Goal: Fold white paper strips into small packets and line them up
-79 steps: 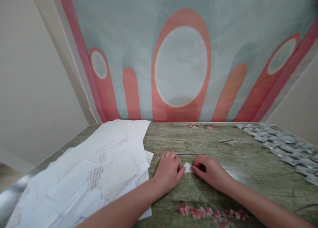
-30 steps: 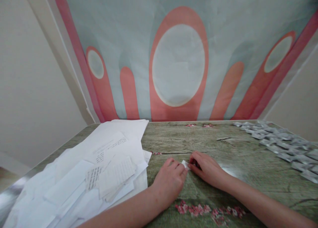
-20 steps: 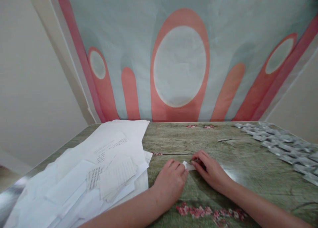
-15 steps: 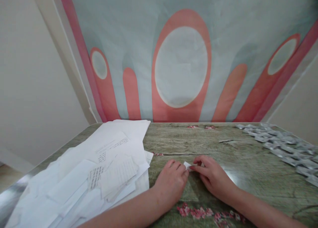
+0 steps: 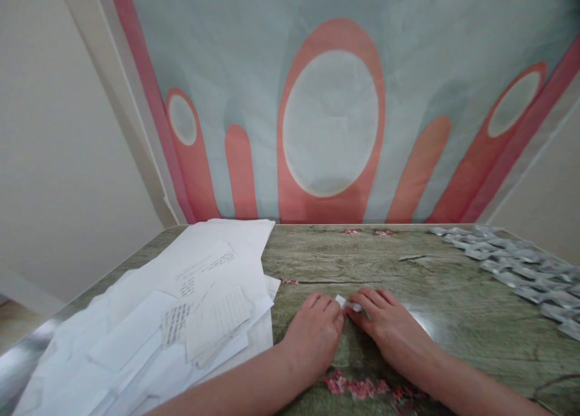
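A small folded piece of white paper [image 5: 353, 306] lies at the middle of the table, between my two hands. My left hand [image 5: 317, 325] is closed on its left end, fingers curled and pressed down near the tabletop. From the other side my right hand [image 5: 385, 319] pinches the same paper, thumb and fingertips close to those of the left. One white corner sticks up between the hands. The fingertips hide much of the fold.
On the left, a heap of loose paper sheets and slips [image 5: 217, 319], some printed, covers the wood-patterned table [image 5: 335, 253]. Rows of small folded paper pieces [image 5: 521, 265] lie at the far right. A patterned backdrop [image 5: 330, 210] stands behind the table's back edge.
My right hand has turned over the paper, its fingers now lower and closer to my left hand. The paper's right end now shows as a white fold. My left hand has barely moved.
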{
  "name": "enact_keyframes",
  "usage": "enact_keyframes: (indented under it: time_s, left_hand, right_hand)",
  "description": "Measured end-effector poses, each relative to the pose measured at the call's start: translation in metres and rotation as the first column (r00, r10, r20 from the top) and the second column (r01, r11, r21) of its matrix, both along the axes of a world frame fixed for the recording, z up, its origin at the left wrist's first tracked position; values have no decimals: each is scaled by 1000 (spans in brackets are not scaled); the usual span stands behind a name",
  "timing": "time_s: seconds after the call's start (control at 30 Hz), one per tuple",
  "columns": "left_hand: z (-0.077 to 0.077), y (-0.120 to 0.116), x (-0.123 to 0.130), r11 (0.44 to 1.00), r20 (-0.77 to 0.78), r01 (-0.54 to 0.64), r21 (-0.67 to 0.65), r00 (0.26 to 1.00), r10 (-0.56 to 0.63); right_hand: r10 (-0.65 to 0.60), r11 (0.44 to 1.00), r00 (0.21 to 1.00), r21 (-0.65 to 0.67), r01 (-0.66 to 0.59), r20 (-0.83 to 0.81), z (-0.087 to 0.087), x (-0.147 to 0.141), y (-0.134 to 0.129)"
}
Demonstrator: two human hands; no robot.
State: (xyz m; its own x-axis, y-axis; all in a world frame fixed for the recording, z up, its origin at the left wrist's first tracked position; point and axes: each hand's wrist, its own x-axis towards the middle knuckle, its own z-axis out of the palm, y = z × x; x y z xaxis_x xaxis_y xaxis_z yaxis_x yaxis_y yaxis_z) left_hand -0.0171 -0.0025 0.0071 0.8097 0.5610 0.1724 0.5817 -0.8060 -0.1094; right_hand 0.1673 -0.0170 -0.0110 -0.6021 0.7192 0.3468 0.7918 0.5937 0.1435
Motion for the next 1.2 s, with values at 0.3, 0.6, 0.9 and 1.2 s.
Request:
enact_keyframes:
  time_s: [0.3, 0.6, 0.9, 1.2]
  left_hand:
    - [1, 0, 0, 1000, 20, -8, -21, 1000, 8]
    - [0, -1, 1, 1000, 19, -12, -27, 1000, 13]
    - [-6, -1, 0, 999, 57, -34, -11, 998, 34]
    - [5, -1, -2, 996, 4, -92, -2, 996, 92]
  right_hand:
    - [-95, 995, 992, -15, 97, 78, 4, 9, -2]
    - [-102, 995, 992, -16, 103, 77, 5, 14, 1]
    - [-17, 1000, 1000, 20, 17, 10, -7, 2, -3]
    - [-32, 999, 999, -30, 31, -14, -3, -1, -3]
